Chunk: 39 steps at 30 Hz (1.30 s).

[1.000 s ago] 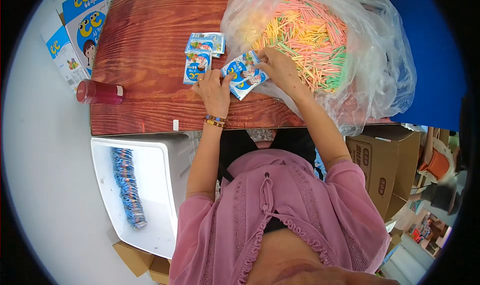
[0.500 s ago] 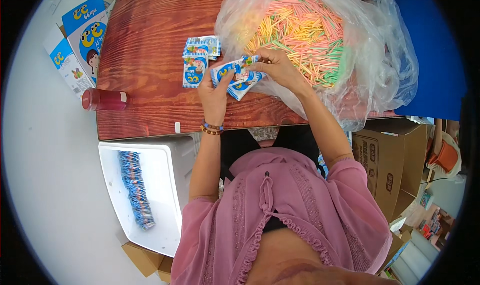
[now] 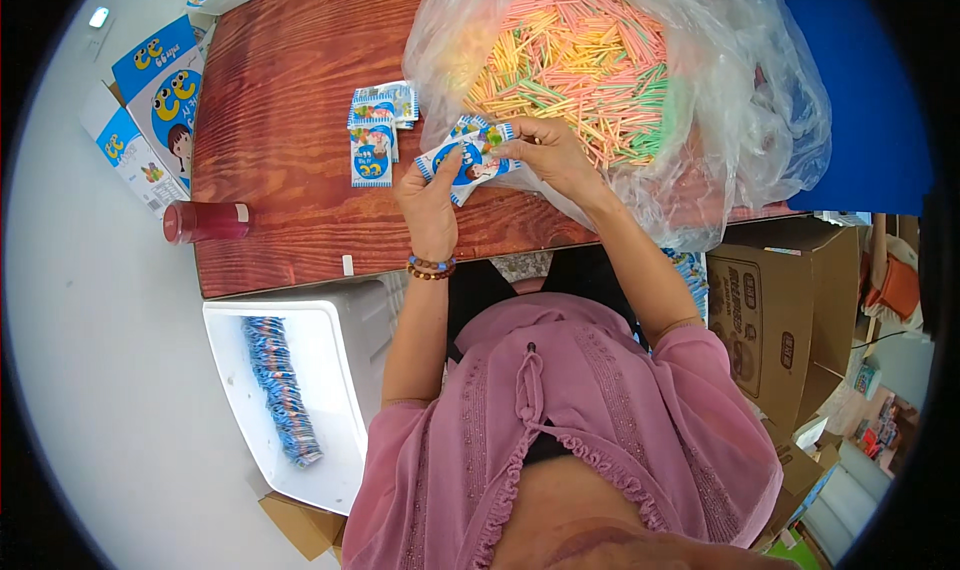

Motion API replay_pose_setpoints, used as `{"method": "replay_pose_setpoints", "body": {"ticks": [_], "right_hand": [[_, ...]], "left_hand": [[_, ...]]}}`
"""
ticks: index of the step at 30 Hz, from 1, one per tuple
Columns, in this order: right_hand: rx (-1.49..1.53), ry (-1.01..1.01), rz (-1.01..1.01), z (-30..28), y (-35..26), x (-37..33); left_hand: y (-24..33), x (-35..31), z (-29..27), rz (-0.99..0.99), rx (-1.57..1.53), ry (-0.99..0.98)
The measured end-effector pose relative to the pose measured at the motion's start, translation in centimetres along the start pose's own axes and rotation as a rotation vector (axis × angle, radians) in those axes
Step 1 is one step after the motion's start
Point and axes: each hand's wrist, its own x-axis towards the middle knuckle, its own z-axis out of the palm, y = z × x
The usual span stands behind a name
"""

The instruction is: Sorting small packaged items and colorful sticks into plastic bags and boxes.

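Observation:
A small blue and white candy packet (image 3: 455, 166) is held over the table between my two hands. My left hand (image 3: 428, 208) pinches its left side, thumb on top. The fingertips of my right hand (image 3: 555, 155) are closed on its right end. Another packet's striped edge shows behind it; I cannot tell whether it is held too. Left of my hands, several similar packets (image 3: 372, 156) lie overlapping on the wood. Just beyond my right hand, a clear plastic bag (image 3: 745, 120) lies open around a heap of pink, yellow and green candy sticks (image 3: 570, 60).
A red-capped bottle (image 3: 208, 222) lies at the table's left edge, near a printed carton (image 3: 165, 105). Below that edge stands a white bin (image 3: 345, 400) with a row of packets (image 3: 280, 390) inside. On the right is a brown cardboard box (image 3: 765, 325).
My hands have lowered slightly with the packet, which is now turned at a different tilt. The whole view has shifted a little. Both hands keep hold of it.

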Motion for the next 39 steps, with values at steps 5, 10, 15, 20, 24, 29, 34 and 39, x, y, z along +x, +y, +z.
{"method": "replay_pose_setpoints", "body": {"ticks": [5, 10, 15, 20, 24, 29, 34, 39], "right_hand": [[-0.157, -0.018, 0.004, -0.8, 0.2, -0.6], [0.01, 0.042, -0.231, -2.2, 1.1, -0.5], [-0.26, -0.181, -0.138, -2.7, -0.6, -1.9], [-0.203, -0.206, -0.084, -3.2, -1.2, -2.3], [-0.338, -0.168, -0.201, -4.3, -0.8, -2.0], [-0.571, -0.044, -0.061, -6.5, -2.3, -1.3], [-1.212, 0.167, -0.217, -12.6, -4.0, -0.1], [-1.536, 0.265, -0.147, -16.6, -6.0, 0.4]], "left_hand": [[-0.9, -0.7, 0.2, -0.057, -0.06, 0.066], [-1.0, -0.7, 0.6, -0.133, -0.188, 0.107], [-1.1, -0.8, 0.9, -0.193, -0.226, 0.086], [-1.2, -0.8, 1.8, -0.219, -0.212, 0.111], [-1.5, -0.9, 1.0, -0.222, -0.144, 0.035], [-1.8, -0.8, 1.4, -0.211, -0.153, 0.143], [-1.7, -0.7, 0.7, -0.231, -0.179, 0.153], [-1.3, -0.9, 1.3, -0.232, -0.181, 0.151]]}}
